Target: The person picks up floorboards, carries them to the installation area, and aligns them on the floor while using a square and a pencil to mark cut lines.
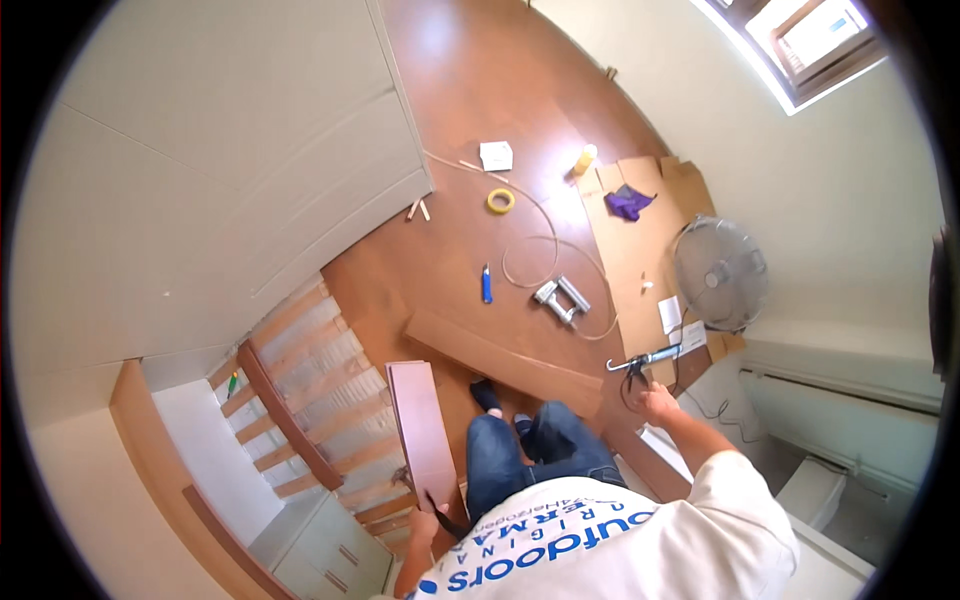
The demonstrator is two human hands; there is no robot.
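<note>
My right hand (pixel 657 403) is stretched out to the right, its fingers closed at the black handle of a caulking gun (pixel 655 357). The gun has a silver barrel and a hooked rod, and is at the edge of a flat cardboard sheet. At lower left, my left hand (pixel 424 527) is closed near the near end of a long reddish-brown board (pixel 425 420). A dark, slim object shows at its fingers; its kind cannot be made out. A long brown plank (pixel 500 362) lies across the floor beyond my feet.
On the floor are a nail gun (pixel 562 300) with a hose, a blue utility knife (pixel 487 284), yellow tape (pixel 501 201) and a white box (pixel 496 156). A fan (pixel 718 274) and purple cloth (pixel 629 203) are right, by cardboard (pixel 625 245). Open floor battens (pixel 330 375) lie left.
</note>
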